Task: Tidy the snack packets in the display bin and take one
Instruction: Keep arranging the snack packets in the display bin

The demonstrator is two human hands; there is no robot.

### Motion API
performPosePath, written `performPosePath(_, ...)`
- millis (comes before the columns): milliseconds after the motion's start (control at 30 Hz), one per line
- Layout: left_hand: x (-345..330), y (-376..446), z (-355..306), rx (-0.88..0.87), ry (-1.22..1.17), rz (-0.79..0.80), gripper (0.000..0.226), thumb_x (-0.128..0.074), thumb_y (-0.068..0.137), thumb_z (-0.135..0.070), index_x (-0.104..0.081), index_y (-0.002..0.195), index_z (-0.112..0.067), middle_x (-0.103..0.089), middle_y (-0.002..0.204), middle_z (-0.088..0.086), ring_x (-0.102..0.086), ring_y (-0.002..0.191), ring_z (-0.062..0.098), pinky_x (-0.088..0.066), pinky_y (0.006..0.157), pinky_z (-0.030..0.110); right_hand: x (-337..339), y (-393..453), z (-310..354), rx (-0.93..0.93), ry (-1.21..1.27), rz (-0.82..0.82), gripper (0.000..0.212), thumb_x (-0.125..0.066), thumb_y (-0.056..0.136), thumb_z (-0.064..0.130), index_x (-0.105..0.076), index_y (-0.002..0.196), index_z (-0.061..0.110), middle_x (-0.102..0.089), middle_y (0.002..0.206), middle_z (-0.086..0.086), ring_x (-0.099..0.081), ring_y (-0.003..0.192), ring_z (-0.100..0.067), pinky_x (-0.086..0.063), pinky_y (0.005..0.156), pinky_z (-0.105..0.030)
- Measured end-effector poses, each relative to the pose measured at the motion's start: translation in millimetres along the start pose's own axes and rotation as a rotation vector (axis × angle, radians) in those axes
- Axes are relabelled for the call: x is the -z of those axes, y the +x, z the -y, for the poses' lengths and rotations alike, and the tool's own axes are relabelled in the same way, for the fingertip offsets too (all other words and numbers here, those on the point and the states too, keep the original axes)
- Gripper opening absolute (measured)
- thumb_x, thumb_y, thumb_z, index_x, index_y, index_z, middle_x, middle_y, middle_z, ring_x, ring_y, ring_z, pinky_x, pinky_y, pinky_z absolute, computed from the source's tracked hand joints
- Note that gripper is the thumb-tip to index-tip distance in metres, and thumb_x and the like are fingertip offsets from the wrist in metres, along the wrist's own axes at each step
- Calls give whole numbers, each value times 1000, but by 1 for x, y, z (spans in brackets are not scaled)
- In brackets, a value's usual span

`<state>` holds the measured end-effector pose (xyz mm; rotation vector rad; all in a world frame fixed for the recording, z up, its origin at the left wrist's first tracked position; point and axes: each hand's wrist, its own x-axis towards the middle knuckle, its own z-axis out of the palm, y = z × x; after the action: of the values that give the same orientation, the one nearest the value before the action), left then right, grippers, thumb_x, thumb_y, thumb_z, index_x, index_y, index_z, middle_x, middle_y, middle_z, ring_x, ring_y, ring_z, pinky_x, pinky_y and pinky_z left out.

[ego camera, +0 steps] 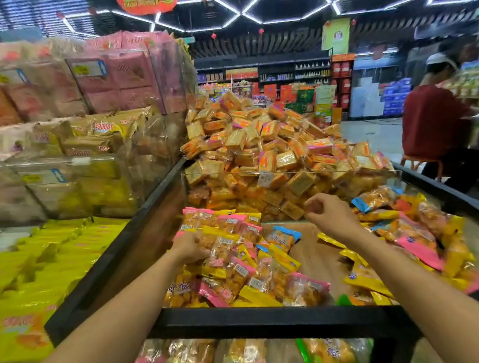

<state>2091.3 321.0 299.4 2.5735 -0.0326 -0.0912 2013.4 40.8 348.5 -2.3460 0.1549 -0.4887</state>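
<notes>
The display bin [271,320] has a black rim and a wooden floor [317,257] bare in its middle. Several clear snack packets [232,258] with yellow, pink and blue ends lie piled at its left, and another pile of packets [412,230] lies at its right. My left hand [189,248] rests on the left pile with fingers curled round a packet there. My right hand [327,211] hovers above the bin's back, near the clear divider, fingers curled; nothing shows in it.
Behind a clear divider [291,173] rises a heap of small orange packets [268,146]. Clear boxes of pink and yellow packs [92,114] stand at left, yellow bags [33,272] below them. A person in a red top [435,124] stands at right.
</notes>
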Motion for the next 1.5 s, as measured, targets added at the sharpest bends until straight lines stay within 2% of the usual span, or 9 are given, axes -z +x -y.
performPosePath(167,2,3,3,73,-89,22,30,-72,83,-22,-61,105,-4,-63,114,13,-60,99,24,-50,84,34,56,-16,-50,-48,-77,-60,19,-61,88,7,-64,107,7,-63,103,-10,-60,99,-25,-43,74,-30)
performPosePath(367,-1,4,-40,-215,52,-372,36,-63,90,-22,-58,117,0,-62,114,15,-56,108,29,-44,86,37,128,-35,-113,-49,-228,-138,17,-64,87,11,-67,104,11,-67,104,-9,-62,97,-26,-46,80,-34)
performPosePath(633,-102,-7,-210,-602,111,53,37,-54,95,-33,-57,116,-2,-62,117,12,-58,106,25,-43,80,29,160,-68,-158,-17,-351,-125,15,-64,88,17,-73,94,7,-68,95,-2,-61,94,-22,-29,66,-23)
performPosePath(733,-146,-11,-248,-696,273,247,50,-54,93,-42,-54,124,-2,-59,126,16,-55,115,28,-43,88,32,160,-70,-168,18,-314,-109,18,-61,87,13,-73,86,1,-69,91,-8,-59,92,-25,-41,77,-36)
performPosePath(900,-193,-14,-272,-743,414,420,68,-61,88,-46,-39,142,-11,-48,141,8,-46,126,25,-37,96,28,156,-67,-182,40,-293,-128,27,-56,89,16,-70,82,-6,-66,88,-18,-54,92,-26,-41,82,-46)
performPosePath(1033,-209,-10,-271,-793,365,384,67,-66,86,-39,-40,141,-12,-50,138,8,-48,125,24,-39,98,31,155,-69,-181,-6,-188,-140,48,-40,80,40,-75,84,8,-66,92,-4,-49,98,-15,-40,84,-38)
performPosePath(1167,-215,-13,-270,-830,346,301,46,-56,95,-28,-44,135,-8,-58,122,11,-54,111,25,-41,87,28,156,-72,-181,-24,-169,-129,50,-34,77,41,-76,85,15,-65,95,1,-46,100,-11,-40,86,-38)
performPosePath(1333,-197,-19,-269,-824,250,318,34,-49,98,-22,-47,127,-6,-58,112,9,-55,98,22,-42,75,24,159,-69,-181,-14,-286,-57,34,-48,94,29,-71,94,5,-62,100,-8,-50,102,-17,-44,87,-42)
performPosePath(1500,-152,-26,-253,-765,-60,261,29,-52,97,-21,-57,119,-2,-60,97,5,-55,85,13,-42,61,17,162,-63,-165,2,-423,30,19,-51,92,35,-64,98,23,-54,106,0,-50,102,-15,-46,88,-39)
